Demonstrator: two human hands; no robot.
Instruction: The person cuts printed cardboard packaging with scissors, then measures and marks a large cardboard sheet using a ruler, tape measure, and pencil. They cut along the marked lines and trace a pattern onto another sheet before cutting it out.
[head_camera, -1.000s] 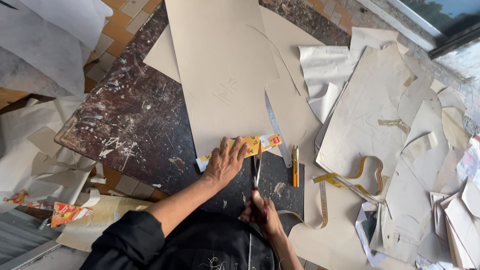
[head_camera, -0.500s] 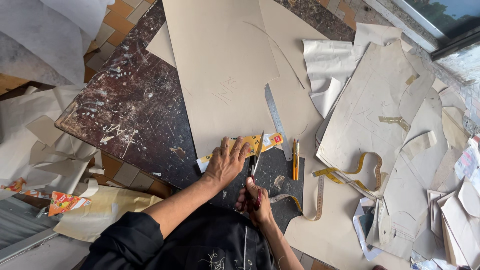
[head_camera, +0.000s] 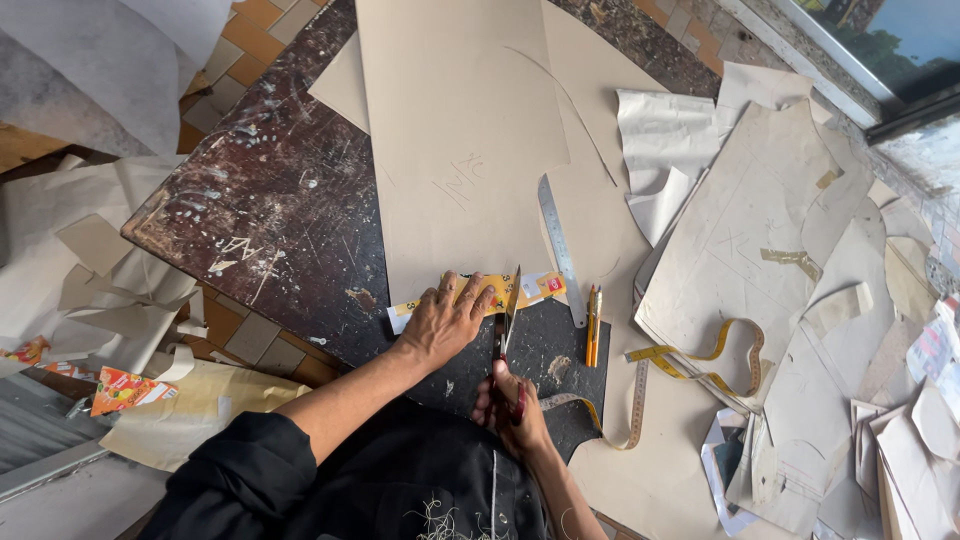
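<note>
Your table (head_camera: 280, 210) is the biggest thing here: dark, scratched, paint-flecked, running from upper right down toward you. On it lies the large tan sheet (head_camera: 460, 130), its near edge reaching your hands, with faint pencil marks on its middle. To the right, well apart from your hands, a heap of cut patterns (head_camera: 760, 250) spreads across the surface, pale and creased. On the left, below the table edge, scraps (head_camera: 110, 290) of paper lie piled on the tiled floor.

A yellow tape (head_camera: 700, 365) loops over the patterns' near edge and trails back toward your right wrist. A steel ruler (head_camera: 560, 250) lies slanted on the sheet, just right of your hands. Two pencils (head_camera: 593, 325) lie side by side next to the ruler's lower end.

Your left hand (head_camera: 445, 320) presses flat on a yellow strip (head_camera: 500, 293) at the sheet's near edge, fingers spread and lying on it, thumb toward the blades. Your right hand (head_camera: 505, 400) is closed around the red handles of the scissors (head_camera: 503, 325), fingers curled through the loops. The blades point away from you and meet the strip just beside your left thumb; they look nearly together, though you can't tell exactly how far they gape.
</note>
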